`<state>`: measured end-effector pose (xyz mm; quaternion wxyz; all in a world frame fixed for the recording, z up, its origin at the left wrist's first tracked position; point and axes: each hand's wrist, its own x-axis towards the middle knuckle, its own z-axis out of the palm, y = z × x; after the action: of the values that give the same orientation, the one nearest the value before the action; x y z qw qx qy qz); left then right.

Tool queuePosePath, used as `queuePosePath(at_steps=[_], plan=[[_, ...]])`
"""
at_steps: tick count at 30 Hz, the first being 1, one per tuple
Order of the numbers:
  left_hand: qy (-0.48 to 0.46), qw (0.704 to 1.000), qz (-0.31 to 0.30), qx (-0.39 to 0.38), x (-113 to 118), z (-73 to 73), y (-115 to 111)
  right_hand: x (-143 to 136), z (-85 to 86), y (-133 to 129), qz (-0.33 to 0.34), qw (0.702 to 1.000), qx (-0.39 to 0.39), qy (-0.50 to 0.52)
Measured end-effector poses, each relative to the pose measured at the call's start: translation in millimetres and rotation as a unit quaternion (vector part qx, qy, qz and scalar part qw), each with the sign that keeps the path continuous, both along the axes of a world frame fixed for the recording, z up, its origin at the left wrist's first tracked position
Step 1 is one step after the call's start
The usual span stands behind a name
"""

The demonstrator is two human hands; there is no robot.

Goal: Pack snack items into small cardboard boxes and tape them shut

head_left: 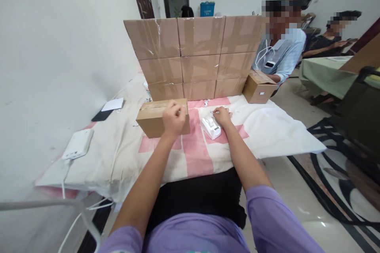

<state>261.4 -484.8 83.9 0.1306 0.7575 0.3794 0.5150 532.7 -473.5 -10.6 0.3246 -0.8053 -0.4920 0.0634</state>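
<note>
My left hand (174, 118) is over the right end of a closed cardboard box (152, 124), its fingers curled together. Whatever they may pinch is too small to make out. The box lies on the cloth-covered table in front of me, with clear tape along its top. To its right stands a small white tape dispenser (211, 127). My right hand (222, 115) is at the far right end of the dispenser, thumb and fingertips pressed together. What is between those fingertips cannot be made out. Small scraps (207, 103) lie just beyond the dispenser.
A wall of stacked, taped cardboard boxes (200, 67) rises at the back. Another person (280, 51) sits behind a smaller box (259, 87) at the right. A white power bank (77, 143) with a cable and a dark flat object (102, 115) under white paper lie left.
</note>
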Motion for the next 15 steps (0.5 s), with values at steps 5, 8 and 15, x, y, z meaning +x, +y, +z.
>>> queuePosePath(at_steps=[5,8,15], plan=[[-0.012,0.978,-0.208,-0.023,81.4,-35.1,-25.7,0.8,0.9,-8.4,-0.001,1.0,0.007,-0.011],[-0.022,0.978,-0.202,-0.041,110.2,-60.5,-19.4,2.4,-0.5,-12.5,0.012,1.0,0.011,-0.016],[-0.039,0.981,-0.186,-0.026,102.6,-90.7,-18.8,1.2,-1.8,18.8,0.081,0.996,0.022,-0.01]])
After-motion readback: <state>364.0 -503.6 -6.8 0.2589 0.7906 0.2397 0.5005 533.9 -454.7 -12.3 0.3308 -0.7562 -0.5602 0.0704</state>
